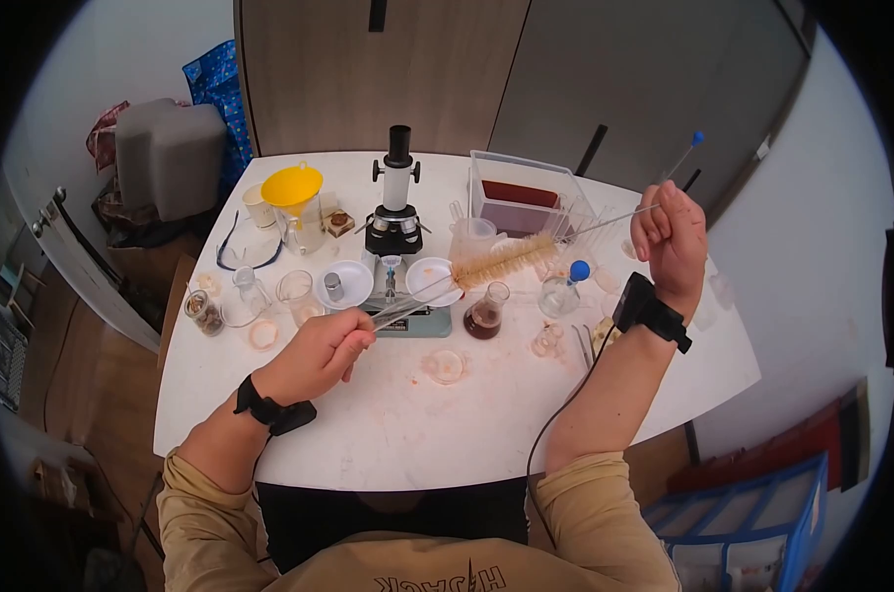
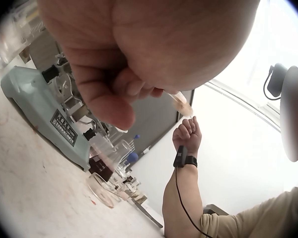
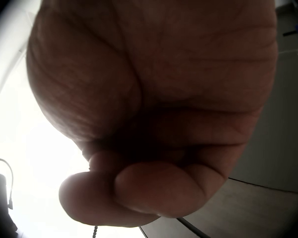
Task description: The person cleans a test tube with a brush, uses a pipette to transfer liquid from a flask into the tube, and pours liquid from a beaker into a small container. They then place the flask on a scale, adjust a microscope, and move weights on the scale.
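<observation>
My left hand (image 1: pixel 314 353) grips a clear glass test tube (image 1: pixel 404 310), tilted up to the right over the balance (image 1: pixel 429 324). Higher up on the right, my right hand (image 1: pixel 674 237) pinches the twisted wire handle of a test tube brush (image 1: pixel 506 261). The brush's pale tan bristles lie mostly outside the tube, their lower end at its mouth. In the left wrist view the left fingers curl under the palm, with the bristles (image 2: pixel 184 106) beyond them. Curled right fingers (image 3: pixel 159 188) fill the right wrist view, a bit of twisted wire below them.
Below the brush stand a conical flask of dark brown liquid (image 1: pixel 484 318) and a flask with a blue bulb (image 1: pixel 559 296). A glass dish (image 1: pixel 447 366) lies in front. Behind are a microscope (image 1: pixel 397 192) and a plastic box (image 1: pixel 575 183); a yellow funnel (image 1: pixel 292 185) stands left.
</observation>
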### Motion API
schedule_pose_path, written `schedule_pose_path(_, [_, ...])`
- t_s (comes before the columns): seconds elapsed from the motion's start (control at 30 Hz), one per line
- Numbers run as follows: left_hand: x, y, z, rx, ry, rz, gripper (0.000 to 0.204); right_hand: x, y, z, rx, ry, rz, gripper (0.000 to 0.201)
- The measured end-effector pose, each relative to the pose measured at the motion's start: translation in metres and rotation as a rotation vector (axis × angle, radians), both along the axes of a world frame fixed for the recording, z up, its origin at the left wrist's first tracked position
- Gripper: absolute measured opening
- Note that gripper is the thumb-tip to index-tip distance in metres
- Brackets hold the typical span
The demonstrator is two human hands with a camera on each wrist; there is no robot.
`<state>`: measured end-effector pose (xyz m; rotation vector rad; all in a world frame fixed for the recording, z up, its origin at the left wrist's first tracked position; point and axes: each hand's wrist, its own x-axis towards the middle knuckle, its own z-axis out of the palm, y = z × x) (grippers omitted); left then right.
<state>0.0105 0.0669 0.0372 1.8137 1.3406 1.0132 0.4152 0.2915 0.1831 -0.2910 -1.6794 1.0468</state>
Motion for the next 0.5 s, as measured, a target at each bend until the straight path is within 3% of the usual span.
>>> schedule_pose_path(0.5, [0.0, -0.001, -0.006, -0.021, 0.023, -0.01, 0.021, -0.062, -0.019, 0.0, -0.1, -0.235, 0.129, 0.052])
